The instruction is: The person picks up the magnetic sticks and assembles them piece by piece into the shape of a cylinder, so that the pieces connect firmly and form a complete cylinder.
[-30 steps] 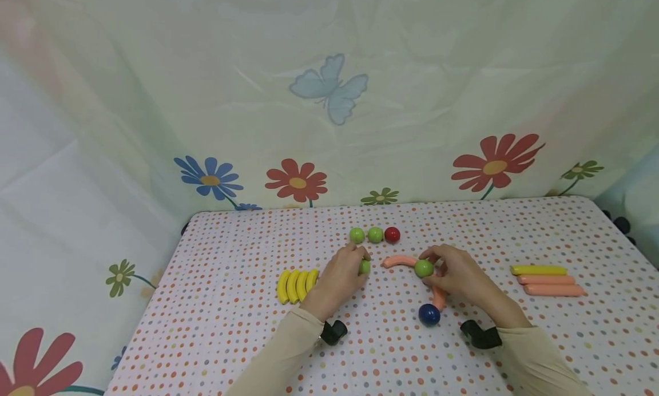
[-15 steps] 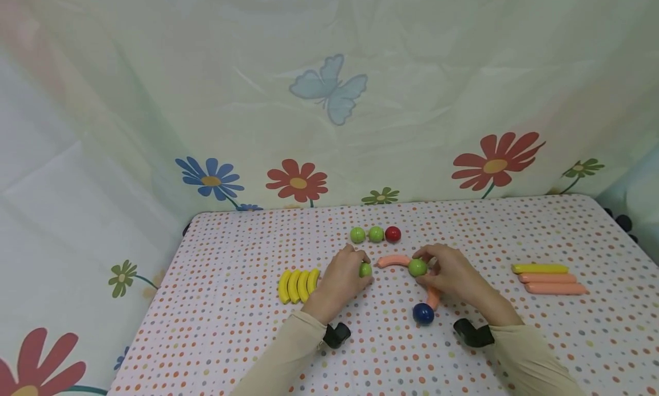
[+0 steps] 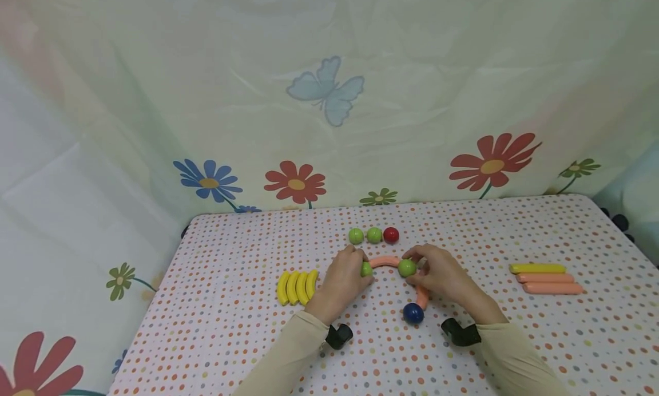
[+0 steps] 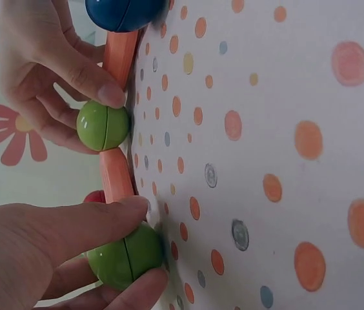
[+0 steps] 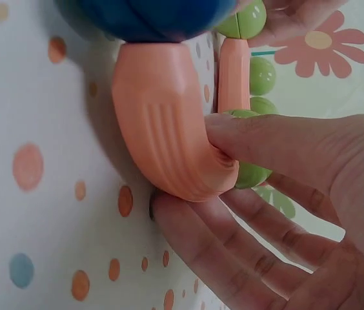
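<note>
My left hand [image 3: 344, 278] pinches a green ball [image 4: 125, 257] between thumb and fingers. The near end of a curved orange rod [image 3: 385, 261] meets that ball. At the rod's other end is a second green ball [image 3: 407, 268], pinched by my right hand [image 3: 441, 276]. From this second ball another curved orange rod [image 5: 162, 123] bends toward me, with a dark blue ball [image 3: 413, 313] on its end. Together the pieces form one joined chain low over the dotted tabletop. In the right wrist view my right thumb and fingers reach around the bend, partly hiding the green ball.
Beyond my hands stand two more green balls [image 3: 374, 235] and a red ball [image 3: 391, 235] in a row. Several curved yellow rods [image 3: 293, 287] lie left of my left hand. On the right lie a straight yellow rod [image 3: 538, 268] and two straight orange rods [image 3: 553, 289].
My right hand has moved left, carrying its green ball, both curved orange rods and the blue ball along. The gap to the left hand's green ball has closed. The left hand has hardly moved.
</note>
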`<state>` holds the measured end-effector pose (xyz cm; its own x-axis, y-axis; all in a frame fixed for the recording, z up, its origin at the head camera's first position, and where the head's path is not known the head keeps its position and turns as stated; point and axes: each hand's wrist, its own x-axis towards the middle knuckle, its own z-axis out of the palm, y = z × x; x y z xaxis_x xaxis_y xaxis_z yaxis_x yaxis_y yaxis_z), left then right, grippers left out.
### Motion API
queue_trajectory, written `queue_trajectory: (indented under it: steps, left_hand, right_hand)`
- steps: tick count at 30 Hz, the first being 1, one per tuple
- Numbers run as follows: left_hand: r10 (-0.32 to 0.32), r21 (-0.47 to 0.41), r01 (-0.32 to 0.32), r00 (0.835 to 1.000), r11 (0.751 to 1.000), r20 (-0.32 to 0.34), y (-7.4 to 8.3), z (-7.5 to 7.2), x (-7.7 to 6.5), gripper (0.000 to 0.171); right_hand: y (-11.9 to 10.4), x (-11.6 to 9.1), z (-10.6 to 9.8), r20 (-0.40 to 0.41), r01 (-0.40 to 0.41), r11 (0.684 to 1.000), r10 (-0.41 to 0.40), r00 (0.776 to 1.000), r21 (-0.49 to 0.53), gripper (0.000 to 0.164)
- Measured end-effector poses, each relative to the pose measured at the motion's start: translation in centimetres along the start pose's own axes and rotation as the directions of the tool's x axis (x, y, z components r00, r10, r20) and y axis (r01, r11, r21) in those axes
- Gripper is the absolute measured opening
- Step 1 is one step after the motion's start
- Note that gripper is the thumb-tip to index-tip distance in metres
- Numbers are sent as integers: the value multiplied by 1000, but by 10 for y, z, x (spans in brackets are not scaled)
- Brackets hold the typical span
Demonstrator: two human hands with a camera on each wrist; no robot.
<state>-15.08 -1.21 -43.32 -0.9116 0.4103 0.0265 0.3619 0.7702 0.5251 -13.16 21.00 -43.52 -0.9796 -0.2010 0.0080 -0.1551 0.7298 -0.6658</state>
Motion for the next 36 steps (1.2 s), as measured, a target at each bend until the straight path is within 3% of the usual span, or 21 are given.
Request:
queue_trajectory:
  steps: [5,10,15,24,30,36]
  left_hand:
    - [-18,-6,18,1000,1000,6,0,0,1,24]
    - [-32,-6,32,999,999,-3,-3,0,0,37]
    - [-66,19,67,996,998,-61,-9,-9,-10,49]
    - [-182,63,192,974,979,-131,-29,-30,-35,40]
    - [-186,60,196,973,979,-140,-35,-30,-42,36]
    - [-194,46,200,973,979,-122,-36,-32,-44,36]
  right_hand:
    - [-3,-1,2,-4,-29,1000,29,1000,10,40]
    - [-6,-2,3,-2,-61,998,61,998,6,41]
    - [-9,-4,4,-8,-123,992,123,992,3,43]
    - [-15,-16,10,-20,-168,986,168,986,-2,43]
    - [-19,-24,11,10,-180,983,180,984,26,47]
    - [-18,-28,10,-9,-174,985,174,985,20,49]
